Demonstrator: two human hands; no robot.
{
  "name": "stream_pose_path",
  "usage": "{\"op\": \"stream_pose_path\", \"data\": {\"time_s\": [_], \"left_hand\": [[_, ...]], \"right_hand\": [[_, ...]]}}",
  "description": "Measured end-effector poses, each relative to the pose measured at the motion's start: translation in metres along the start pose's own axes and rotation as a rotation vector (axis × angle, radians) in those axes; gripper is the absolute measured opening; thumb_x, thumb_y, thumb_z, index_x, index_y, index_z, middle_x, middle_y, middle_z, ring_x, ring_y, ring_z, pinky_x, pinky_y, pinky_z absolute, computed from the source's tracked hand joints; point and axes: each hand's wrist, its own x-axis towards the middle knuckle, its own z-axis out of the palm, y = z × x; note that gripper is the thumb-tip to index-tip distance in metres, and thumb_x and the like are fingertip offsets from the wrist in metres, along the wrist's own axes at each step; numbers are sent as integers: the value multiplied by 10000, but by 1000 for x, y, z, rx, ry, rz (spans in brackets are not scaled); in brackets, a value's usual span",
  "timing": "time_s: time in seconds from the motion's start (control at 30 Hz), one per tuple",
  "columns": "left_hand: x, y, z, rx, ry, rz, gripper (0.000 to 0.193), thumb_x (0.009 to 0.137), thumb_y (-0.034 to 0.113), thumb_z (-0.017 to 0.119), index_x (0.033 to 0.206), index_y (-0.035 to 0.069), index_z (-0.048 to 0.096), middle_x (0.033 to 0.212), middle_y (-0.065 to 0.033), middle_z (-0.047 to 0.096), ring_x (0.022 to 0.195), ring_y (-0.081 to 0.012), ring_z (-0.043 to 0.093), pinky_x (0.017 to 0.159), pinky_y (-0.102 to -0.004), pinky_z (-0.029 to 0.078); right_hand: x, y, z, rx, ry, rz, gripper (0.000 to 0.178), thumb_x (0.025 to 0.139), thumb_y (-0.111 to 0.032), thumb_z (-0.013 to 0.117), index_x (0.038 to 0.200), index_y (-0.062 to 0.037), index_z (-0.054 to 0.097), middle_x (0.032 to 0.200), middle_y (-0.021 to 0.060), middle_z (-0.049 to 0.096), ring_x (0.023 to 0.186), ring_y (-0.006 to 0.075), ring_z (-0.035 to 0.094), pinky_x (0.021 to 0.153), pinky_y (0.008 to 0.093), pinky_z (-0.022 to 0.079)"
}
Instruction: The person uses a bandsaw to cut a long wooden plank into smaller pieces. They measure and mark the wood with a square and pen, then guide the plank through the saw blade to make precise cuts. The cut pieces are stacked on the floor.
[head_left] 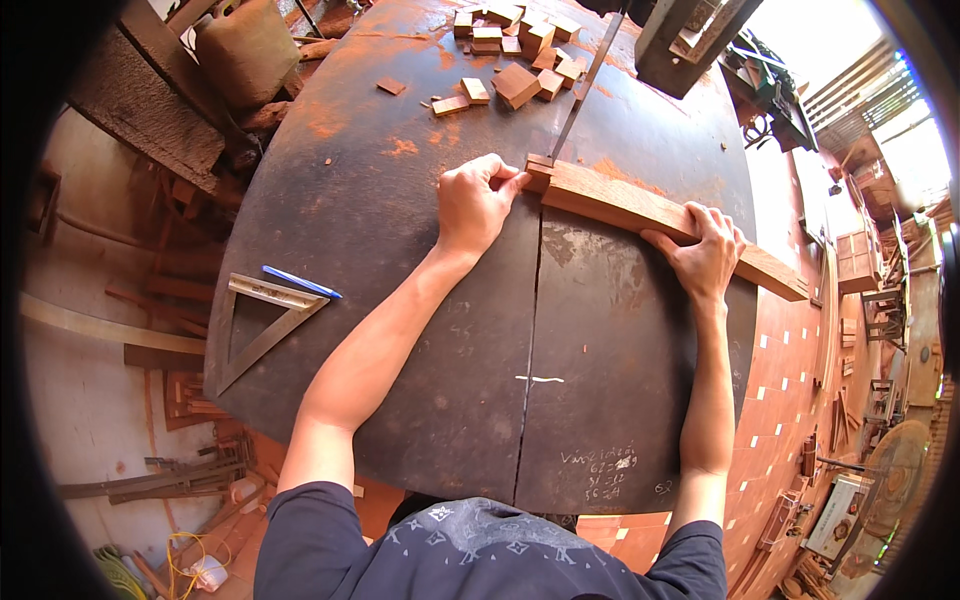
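Note:
A long reddish-brown wooden bar (625, 206) lies across the dark saw table (430, 360). At its left end stands the narrow band saw blade (590, 85), and a cut line marks off a short end piece (537, 175) there. My left hand (473, 208) is closed, thumb and forefinger pinching that end piece very near the blade. Whether the piece is fully separate from the bar, I cannot tell. Farther right along the bar, my right hand (706, 252) wraps round it, thumb on the near side and fingers over the top.
Several small cut blocks (516, 86) lie scattered at the far side among orange sawdust. A triangular set square (262, 325) and a blue pen (300, 281) rest at the table's left edge. A saw guide housing (690, 45) hangs at the upper right. A slot runs toward me.

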Motion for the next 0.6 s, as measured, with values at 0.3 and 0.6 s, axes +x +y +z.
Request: {"op": "stream_pose_path", "data": {"time_s": [0.3,0.6], "left_hand": [[1,-1,1,36,36,56,212,854,194,911,820,42,767,782,-124,780,683,-269,755,639,-384,562],[-74,51,-70,86,-160,409,419,787,50,881,1184,37,748,1237,-148,748,1018,-328,743,899,-427,610]], "right_hand": [[1,0,0,18,17,2,763,638,-691,935,1108,-111,781,1075,62,739,1097,255,666,1092,435,366],[-52,1,-49,227,-19,-117,686,539,-503,1025,1019,-96,752,1017,48,721,1082,293,647,1098,454,371]]}}
